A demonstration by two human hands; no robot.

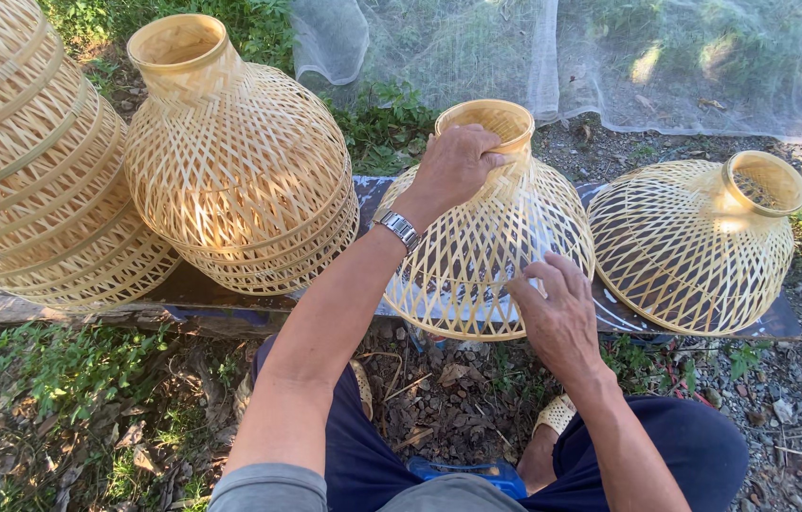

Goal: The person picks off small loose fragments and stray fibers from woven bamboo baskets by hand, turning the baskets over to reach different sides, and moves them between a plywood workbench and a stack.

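The left hand (453, 166) is gripping the neck ring of a woven bamboo shade (486, 246) sitting at the front edge of the low board (221, 289) — fingers clenched over the rim. The right hand (557, 313) is pinching the lattice low on its side. Another shade (700, 242) is lying tilted toward the board's right end — stacked shades (240, 161) are standing left.

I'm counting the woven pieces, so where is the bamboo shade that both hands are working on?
In the head view the bamboo shade sits centre on the dark board, between the stacked shades and a tilted single shade.
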